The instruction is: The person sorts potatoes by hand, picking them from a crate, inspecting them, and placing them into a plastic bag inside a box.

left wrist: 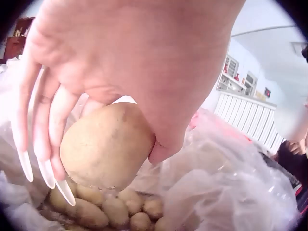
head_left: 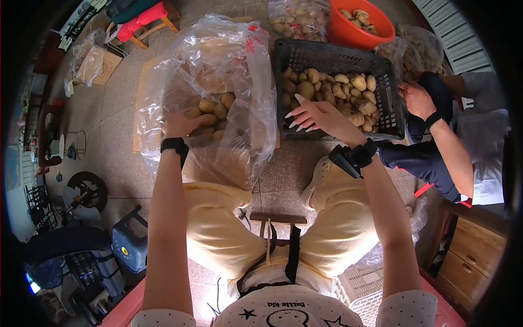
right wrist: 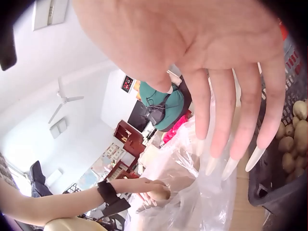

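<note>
My left hand [head_left: 177,125] grips a potato [left wrist: 108,144], thumb on one side and long-nailed fingers on the other. It is over the clear plastic bag [head_left: 256,71], which stands open with several potatoes [head_left: 220,111] inside. The held potato [right wrist: 160,192] shows below the left hand in the right wrist view too. My right hand [head_left: 321,115] hangs over the near left part of the black crate [head_left: 332,48], fingers stretched out and holding nothing. Many loose potatoes [head_left: 358,83] lie in that crate.
Behind the crate are an orange tub [head_left: 376,38] of potatoes and a filled plastic bag [head_left: 297,22]. Another person's hand [head_left: 418,102] is at the crate's right side. A blue stool [head_left: 129,240] stands at left, wooden drawers [head_left: 471,250] at right.
</note>
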Motion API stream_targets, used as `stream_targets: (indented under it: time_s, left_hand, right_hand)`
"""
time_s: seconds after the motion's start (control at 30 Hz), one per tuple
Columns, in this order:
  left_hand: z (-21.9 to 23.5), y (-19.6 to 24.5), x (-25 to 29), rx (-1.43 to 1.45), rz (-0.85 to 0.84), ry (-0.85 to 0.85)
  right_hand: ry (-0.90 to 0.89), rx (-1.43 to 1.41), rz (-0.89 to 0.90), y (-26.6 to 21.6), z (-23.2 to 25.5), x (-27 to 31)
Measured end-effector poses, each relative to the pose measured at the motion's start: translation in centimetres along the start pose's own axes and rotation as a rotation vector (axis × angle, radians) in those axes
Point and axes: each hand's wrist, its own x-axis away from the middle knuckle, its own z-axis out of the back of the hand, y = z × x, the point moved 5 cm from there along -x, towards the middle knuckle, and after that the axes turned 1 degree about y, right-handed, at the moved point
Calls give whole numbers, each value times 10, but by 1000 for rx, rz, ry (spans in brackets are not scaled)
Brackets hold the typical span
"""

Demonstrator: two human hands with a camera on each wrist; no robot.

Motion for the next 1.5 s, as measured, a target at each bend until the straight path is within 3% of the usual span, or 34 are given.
stream_targets:
  time_s: [0.03, 0.23, 0.33, 0.47, 0.57, 0.6, 0.67, 0.8, 0.93, 0.97, 1.03, 1.3, 1.43, 1.5]
  left_hand:
    - [-5, -6, -3, -106, 16, 71]
    - [-34, -20, -16, -157, -21, 122]
    - [-34, -17, -8, -288, 44, -14]
    - [-36, -13, -11, -285, 18, -21]
    - [-10, 12, 4, -278, -62, 91]
    - [0, 21, 7, -218, -112, 140]
    - [22, 42, 20, -152, -174, 190]
    - [71, 124, 102, 110, -535, 384]
    - [66, 184, 174, 240, -941, 467]
    - [72, 194, 186, 252, -949, 492]
    - [68, 208, 207, 246, -971, 304]
    - [73, 205, 205, 194, -924, 319]
    - [79, 204, 203, 211, -876, 305]
    - [83, 205, 201, 214, -864, 302]
  right_hand:
    - [1, 5, 6, 2, 1, -1]
    - [50, 18, 25, 1, 5, 2]
    - [63, 40, 18, 1, 9, 1]
    - [104, 54, 102, 12, 16, -6]
    - [107, 143, 159, 28, 25, -14]
    - [119, 148, 153, 31, 27, -13]
    - [192, 450, 127, 31, 28, -13]
    - [169, 586, 84, 27, 19, -7]
    - [94, 584, 198, 43, 9, -18]
    - [169, 618, 242, 43, 6, -17]
    - [106, 681, 183, 49, -3, -19]
    - [-93, 735, 279, 13, -54, 11]
    - [-133, 698, 285, 1, -48, 14]
    - [-153, 684, 197, 1, -38, 9]
